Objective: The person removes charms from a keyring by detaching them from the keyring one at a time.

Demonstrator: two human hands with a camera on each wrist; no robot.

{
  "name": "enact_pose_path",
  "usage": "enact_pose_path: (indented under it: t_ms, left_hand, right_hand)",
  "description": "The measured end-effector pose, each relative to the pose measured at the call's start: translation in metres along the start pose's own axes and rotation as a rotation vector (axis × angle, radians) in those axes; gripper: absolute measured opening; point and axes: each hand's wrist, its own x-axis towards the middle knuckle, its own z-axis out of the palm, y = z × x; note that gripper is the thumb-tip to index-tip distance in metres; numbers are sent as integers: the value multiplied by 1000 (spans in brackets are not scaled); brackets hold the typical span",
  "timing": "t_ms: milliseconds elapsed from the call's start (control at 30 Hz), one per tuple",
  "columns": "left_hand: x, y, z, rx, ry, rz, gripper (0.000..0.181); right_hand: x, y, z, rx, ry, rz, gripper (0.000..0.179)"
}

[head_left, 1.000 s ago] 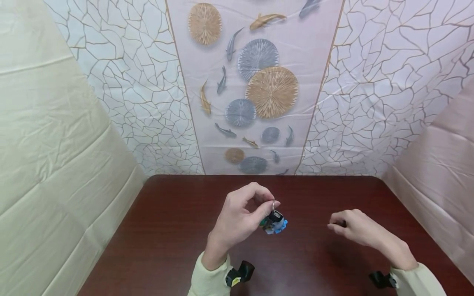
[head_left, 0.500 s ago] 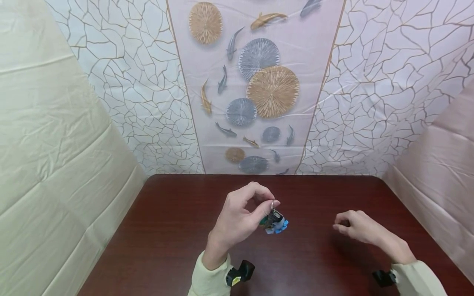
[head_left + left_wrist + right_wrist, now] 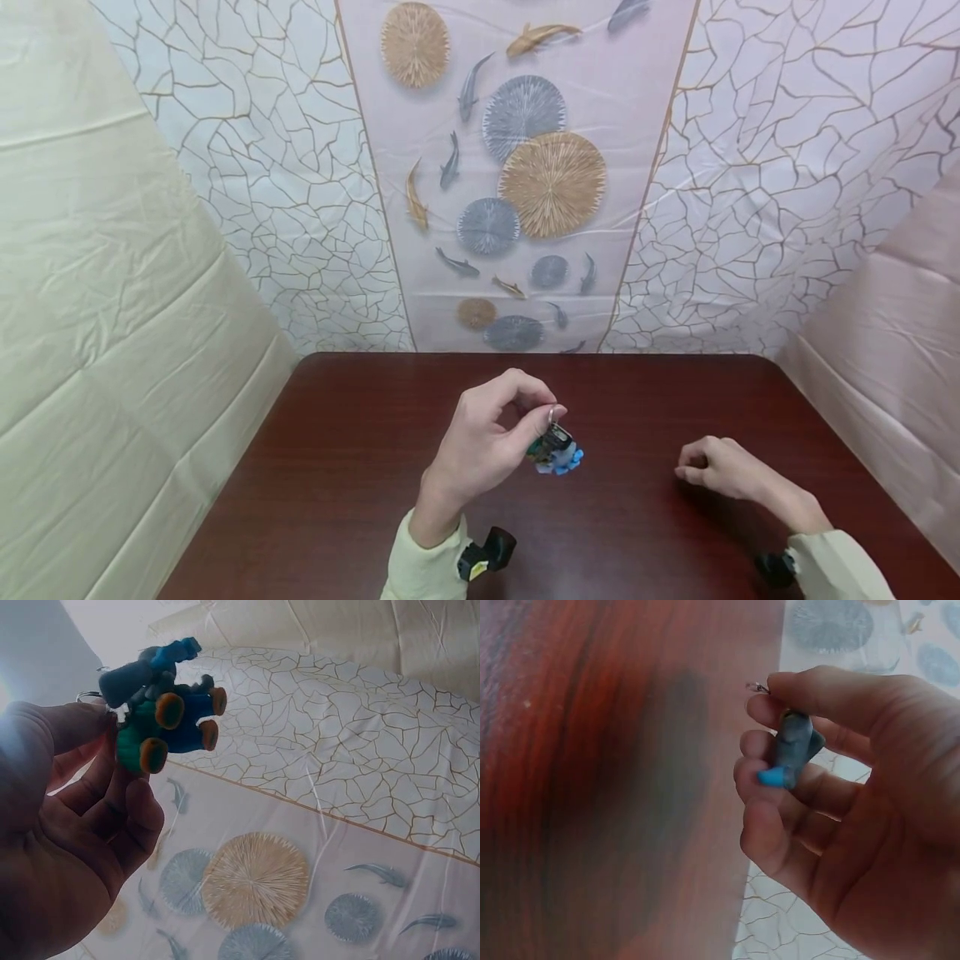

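My left hand (image 3: 487, 442) is raised above the middle of the dark wooden table (image 3: 337, 500) and pinches a metal key ring (image 3: 551, 414) between thumb and forefinger. A bunch of small toy charms (image 3: 557, 452), blue, green, grey and orange, hangs from that ring; the left wrist view shows the charms (image 3: 165, 712) close up beside my fingers (image 3: 112, 817). My right hand (image 3: 723, 471) sits low over the table at the right, fingers curled round a small grey and blue charm (image 3: 791, 750) with a bit of metal loop (image 3: 756, 687) showing.
A patterned sheet with fish and round discs (image 3: 525, 167) hangs behind the table's far edge. Cream sheeting (image 3: 112, 333) closes the left side and pinkish sheeting (image 3: 885, 333) the right. Black wrist cameras (image 3: 483, 552) sit on both sleeves.
My right hand has drawn back towards me and lower to the table, a little to the right. The left hand and its hanging charms have stayed in place.
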Motion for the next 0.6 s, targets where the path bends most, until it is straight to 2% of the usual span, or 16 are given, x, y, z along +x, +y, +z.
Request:
enact_pose_path:
  t_ms: [367,600]
  left_hand:
    - [0,0,0,40,-18,0,11]
    - [0,0,-1,49,-26,-7,11]
  right_hand:
    - [1,9,9,34,-35,110,15]
    - [1,15,13,60,-41,152,17]
